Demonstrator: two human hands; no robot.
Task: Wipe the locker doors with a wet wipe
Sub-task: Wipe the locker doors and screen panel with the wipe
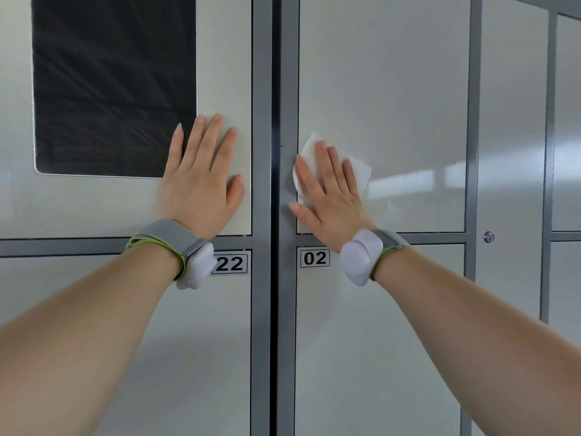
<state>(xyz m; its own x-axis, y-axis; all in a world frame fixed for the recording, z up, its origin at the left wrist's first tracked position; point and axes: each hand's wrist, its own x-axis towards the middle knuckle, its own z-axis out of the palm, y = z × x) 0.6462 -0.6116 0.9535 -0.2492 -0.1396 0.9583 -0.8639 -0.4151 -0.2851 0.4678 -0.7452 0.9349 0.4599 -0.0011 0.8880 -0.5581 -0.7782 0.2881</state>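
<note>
Left hand (201,184) flat on door (224,73); right hand (330,198) flat over wet wipe (361,173) near frame (262,89).

Above the 02 label (315,258), the right hand (330,199) covers most of the wet wipe (359,171). Left of the label, a wrist device (196,266) hides the 22 plate's (233,263) start. Further up-left, the dark panel (113,83) runs off the top edge, one corner behind the left hand (198,187).

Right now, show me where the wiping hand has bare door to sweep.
Free: the upper door above and right of the right hand and wet wipe, out to the grey frame strip. Also the lower door under the 02 label. Crowded: the centre post, where the left hand presses by the dark panel.
</note>
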